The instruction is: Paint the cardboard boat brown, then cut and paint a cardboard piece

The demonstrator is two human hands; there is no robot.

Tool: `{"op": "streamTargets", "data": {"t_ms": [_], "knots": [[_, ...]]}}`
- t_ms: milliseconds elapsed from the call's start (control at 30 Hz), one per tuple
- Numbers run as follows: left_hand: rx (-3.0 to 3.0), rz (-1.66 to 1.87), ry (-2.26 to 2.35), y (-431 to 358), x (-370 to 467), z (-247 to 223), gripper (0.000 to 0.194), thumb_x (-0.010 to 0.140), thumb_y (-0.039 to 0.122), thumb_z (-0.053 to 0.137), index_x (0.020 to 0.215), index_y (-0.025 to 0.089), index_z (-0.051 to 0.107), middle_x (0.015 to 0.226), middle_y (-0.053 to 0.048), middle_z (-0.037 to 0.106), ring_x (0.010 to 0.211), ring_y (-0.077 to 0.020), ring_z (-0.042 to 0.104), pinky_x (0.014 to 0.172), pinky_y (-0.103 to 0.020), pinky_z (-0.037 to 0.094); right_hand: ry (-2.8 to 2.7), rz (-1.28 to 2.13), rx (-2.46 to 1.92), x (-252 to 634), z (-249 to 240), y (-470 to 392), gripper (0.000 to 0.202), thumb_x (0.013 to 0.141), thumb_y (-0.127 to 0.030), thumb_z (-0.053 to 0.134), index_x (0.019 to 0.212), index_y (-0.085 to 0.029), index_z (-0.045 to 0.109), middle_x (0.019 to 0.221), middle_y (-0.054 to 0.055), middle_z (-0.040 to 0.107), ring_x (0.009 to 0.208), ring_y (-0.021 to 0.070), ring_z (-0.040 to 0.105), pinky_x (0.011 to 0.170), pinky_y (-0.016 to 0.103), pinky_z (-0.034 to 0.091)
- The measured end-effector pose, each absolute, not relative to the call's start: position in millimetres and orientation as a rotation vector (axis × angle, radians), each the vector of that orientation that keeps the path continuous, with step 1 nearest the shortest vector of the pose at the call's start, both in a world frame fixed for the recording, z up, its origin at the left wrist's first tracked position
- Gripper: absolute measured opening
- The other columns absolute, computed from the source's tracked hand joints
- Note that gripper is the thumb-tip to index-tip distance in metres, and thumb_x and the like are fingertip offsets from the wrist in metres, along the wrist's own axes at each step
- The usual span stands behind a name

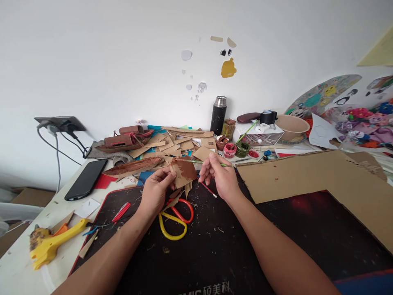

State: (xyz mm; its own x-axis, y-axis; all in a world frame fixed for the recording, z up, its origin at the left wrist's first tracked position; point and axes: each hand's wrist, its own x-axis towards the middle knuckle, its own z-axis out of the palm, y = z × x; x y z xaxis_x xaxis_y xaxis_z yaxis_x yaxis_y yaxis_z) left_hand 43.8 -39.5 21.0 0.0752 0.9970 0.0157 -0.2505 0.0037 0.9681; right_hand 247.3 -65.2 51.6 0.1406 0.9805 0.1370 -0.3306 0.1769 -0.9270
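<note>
Left hand point(155, 192) grip pinches a brown-painted cardboard piece point(183, 171), held above the black mat point(215, 246). Right hand point(219, 175) grip closed on a green-handled paintbrush point(211, 163), bristle end at the piece. Scissors point(176, 217) lie just below.

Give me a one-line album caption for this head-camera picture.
Left hand holds a brown-painted cardboard piece while the right hand holds a green-handled paintbrush, above scissors on a dark mat.

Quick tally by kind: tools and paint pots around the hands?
Paintbrushes: 2, green-handled one in the right hand, red-handled one on the mat
Scissors: 1
Glue gun: 1
Paint pots: 3, brown, red, green
Total: 7
</note>
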Motion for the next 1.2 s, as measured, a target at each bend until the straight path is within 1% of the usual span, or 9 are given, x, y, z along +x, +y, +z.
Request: {"op": "streamTargets", "data": {"t_ms": [133, 400, 600, 800, 967, 1067, 1200], "knots": [[1.071, 1.254, 0.976, -39.1, 44.1, 20.8, 0.031, 0.072, 0.039, 0.094, 0.09, 0.018, 0.082, 0.072, 0.001, 0.068, 0.053, -0.0094, 0.052, 0.055, -0.024, 0.04, -1.001, 1.217, -0.874, 243.3, 51.8, -67.4, 0.055, 0.092, -0.072, 0.07, 0.078, -0.019, 0.067, 0.065, 0.002, 0.073, 0.047, 0.0149, 0.07, 0.037, 0.018, 0.045], [1.079, 1.269, 0.963, -40.6, 43.2, 21.3, 0.029, 0.073, 0.04, 0.094, 0.089, 0.018, 0.081, 0.067, 0.002, 0.063, 0.054, -0.0103, 0.052, 0.055, -0.024, 0.04, -0.961, 1.166, -0.899, 246.7, 51.7, -65.1, 0.055, 0.091, -0.073, 0.07, 0.078, -0.02, 0.066, 0.063, 0.001, 0.072, 0.045, 0.0143, 0.069, 0.036, 0.018, 0.044], [1.085, 1.265, 0.965, -40.4, 43.2, 19.8, 0.031, 0.073, 0.04, 0.095, 0.091, 0.019, 0.082, 0.072, 0.001, 0.067, 0.054, -0.0095, 0.053, 0.055, -0.023, 0.04, -1.004, 1.207, -0.87, 244.4, 52.2, -67.0, 0.054, 0.093, -0.071, 0.07, 0.078, -0.019, 0.067, 0.065, 0.002, 0.072, 0.046, 0.0145, 0.07, 0.037, 0.018, 0.045], [1.063, 1.275, 0.964, -39.3, 43.6, 19.8, 0.031, 0.072, 0.041, 0.095, 0.088, 0.018, 0.08, 0.069, 0.003, 0.064, 0.054, -0.0092, 0.053, 0.055, -0.023, 0.039, -0.975, 1.182, -0.884, 246.5, 52.5, -65.7, 0.055, 0.093, -0.072, 0.07, 0.077, -0.02, 0.066, 0.062, 0.001, 0.071, 0.045, 0.0142, 0.069, 0.037, 0.018, 0.044], [1.051, 1.269, 0.972, -39.4, 43.0, 18.8, 0.032, 0.072, 0.04, 0.096, 0.082, 0.019, 0.075, 0.069, 0.003, 0.063, 0.054, -0.01, 0.053, 0.056, -0.023, 0.042, -1.021, 1.232, -0.881, 242.9, 53.3, -68.0, 0.054, 0.092, -0.072, 0.07, 0.077, -0.019, 0.068, 0.062, 0.002, 0.072, 0.046, 0.0152, 0.069, 0.037, 0.019, 0.045], [1.02, 1.287, 0.959, -38.7, 42.5, 18.0, 0.032, 0.071, 0.04, 0.096, 0.082, 0.019, 0.075, 0.073, 0.003, 0.065, 0.055, -0.0097, 0.054, 0.056, -0.023, 0.043, -0.973, 1.178, -0.888, 247.4, 53.5, -65.5, 0.054, 0.092, -0.071, 0.071, 0.077, -0.02, 0.067, 0.061, 0.002, 0.071, 0.045, 0.0149, 0.069, 0.037, 0.019, 0.045], [0.946, 1.329, 0.915, -37.6, 43.2, 19.4, 0.034, 0.066, 0.037, 0.099, 0.081, 0.019, 0.074, 0.075, 0.003, 0.065, 0.058, -0.0097, 0.057, 0.057, -0.022, 0.047, -0.919, 1.133, -0.902, 250.5, 52.9, -63.1, 0.055, 0.09, -0.072, 0.072, 0.076, -0.02, 0.066, 0.061, 0.001, 0.07, 0.045, 0.0141, 0.068, 0.037, 0.018, 0.044]]}}
